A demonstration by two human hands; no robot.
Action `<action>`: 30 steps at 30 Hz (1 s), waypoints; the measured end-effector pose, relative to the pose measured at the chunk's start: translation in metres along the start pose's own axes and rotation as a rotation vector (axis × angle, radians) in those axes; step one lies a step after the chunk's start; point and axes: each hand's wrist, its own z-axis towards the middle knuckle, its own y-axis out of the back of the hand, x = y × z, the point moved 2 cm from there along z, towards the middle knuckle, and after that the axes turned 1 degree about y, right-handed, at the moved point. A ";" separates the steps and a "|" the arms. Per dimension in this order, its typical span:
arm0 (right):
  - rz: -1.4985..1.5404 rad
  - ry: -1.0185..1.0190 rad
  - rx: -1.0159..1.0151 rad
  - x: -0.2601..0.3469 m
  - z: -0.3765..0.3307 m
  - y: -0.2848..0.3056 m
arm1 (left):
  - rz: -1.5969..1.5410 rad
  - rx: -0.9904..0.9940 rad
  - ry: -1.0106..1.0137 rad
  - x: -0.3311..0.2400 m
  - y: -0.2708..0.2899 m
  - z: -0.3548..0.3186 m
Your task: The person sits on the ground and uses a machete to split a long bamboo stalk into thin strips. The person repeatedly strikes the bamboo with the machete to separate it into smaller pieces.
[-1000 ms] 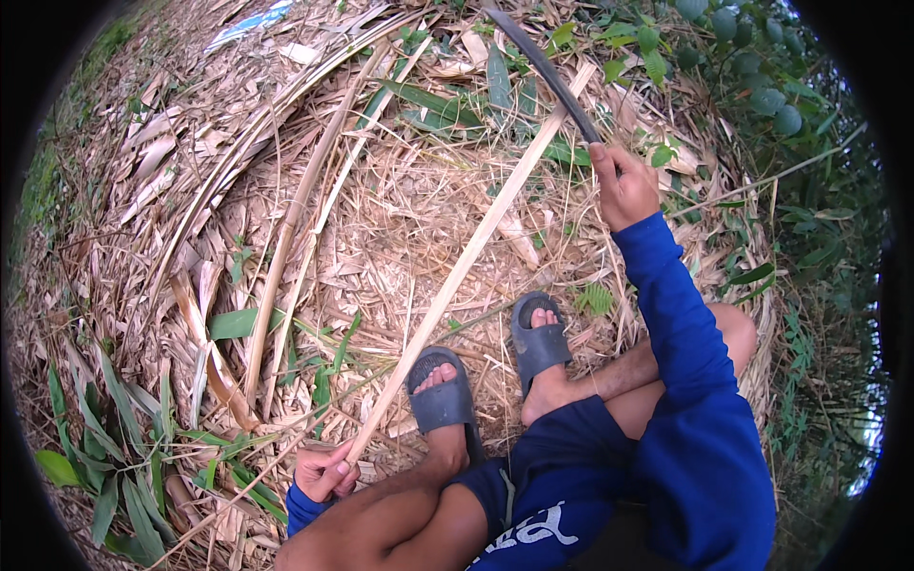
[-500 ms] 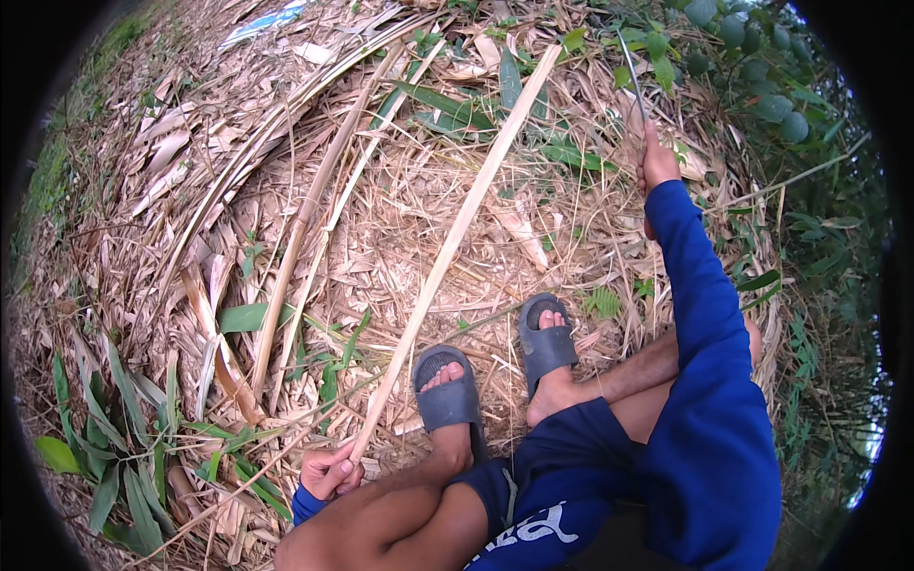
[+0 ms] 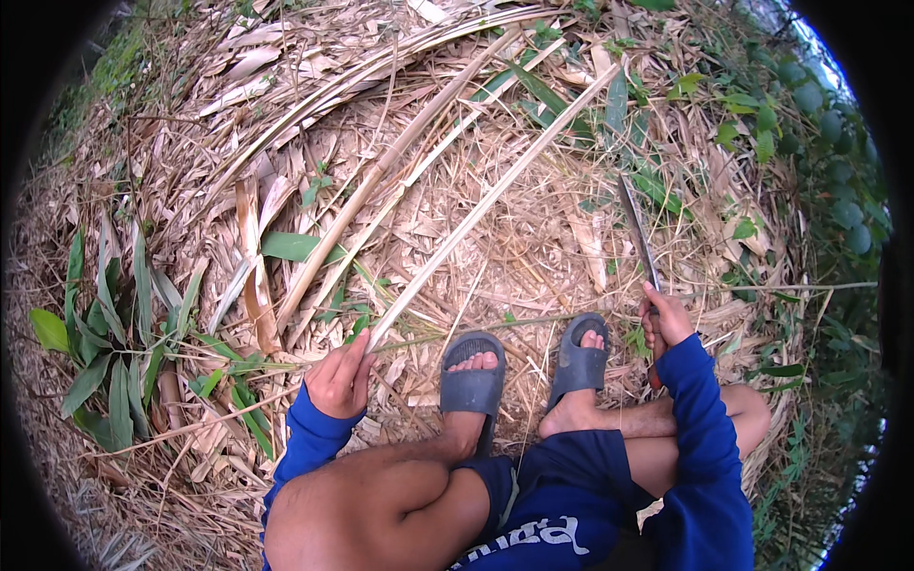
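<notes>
Near end of a long, narrow, pale tan strip of split cane is pinched between thumb and fingers of the left hand, which is closed on it. Strip's long axis is run forward and rightward from there, over the brown ground strewn with dry leaves, toward its far right part. Long, dark, narrow-bladed metal knife is gripped by its handle in the right hand, fingers wrapped round. Blade is pointed forward, slightly left, and is held to the right of the strip, apart from it; strip's far end is placed beyond the knife tip. Left hand is nearer, being on the strip. Whether the far end is supported by the ground cannot be told.
</notes>
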 end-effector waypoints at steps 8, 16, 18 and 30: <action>-0.008 0.093 -0.028 0.006 -0.008 -0.004 | -0.017 -0.079 -0.011 -0.005 0.003 0.000; -0.025 0.219 -0.130 -0.001 -0.022 -0.024 | -0.070 -0.060 0.036 -0.004 0.001 -0.006; -0.024 0.355 -0.182 0.004 -0.031 -0.037 | -0.108 -0.055 0.071 -0.006 0.000 -0.007; -0.660 1.124 -0.121 0.056 -0.082 -0.170 | -0.311 -0.050 0.191 -0.033 -0.014 0.006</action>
